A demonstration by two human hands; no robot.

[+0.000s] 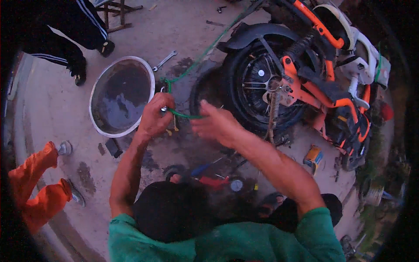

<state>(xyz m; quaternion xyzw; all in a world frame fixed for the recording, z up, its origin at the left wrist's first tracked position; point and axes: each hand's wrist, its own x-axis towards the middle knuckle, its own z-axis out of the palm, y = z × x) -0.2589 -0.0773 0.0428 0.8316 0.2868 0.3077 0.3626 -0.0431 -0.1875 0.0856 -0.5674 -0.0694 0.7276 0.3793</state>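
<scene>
My left hand (pixel 156 115) is closed beside the basin, with the shiny end of a metal tool poking out at its fingers; most of that tool is hidden. A thin green rope (pixel 187 115) runs from this grip across to my right hand (pixel 217 125), whose fingers close on it and look slightly smeared by motion. Above my left hand the rope is looped or knotted, and from there it stretches up to the far right. Just beyond my right hand stands the rear wheel (pixel 260 83) of an orange and white two-wheeler.
A round metal basin (pixel 91 106) of dark water lies left, an open-end wrench (pixel 166 60) past it. A blue screwdriver (pixel 205 167), red tool (pixel 214 181) and round gauge (pixel 236 185) lie near me. A small box (pixel 313 156) sits right. Two people's legs show left.
</scene>
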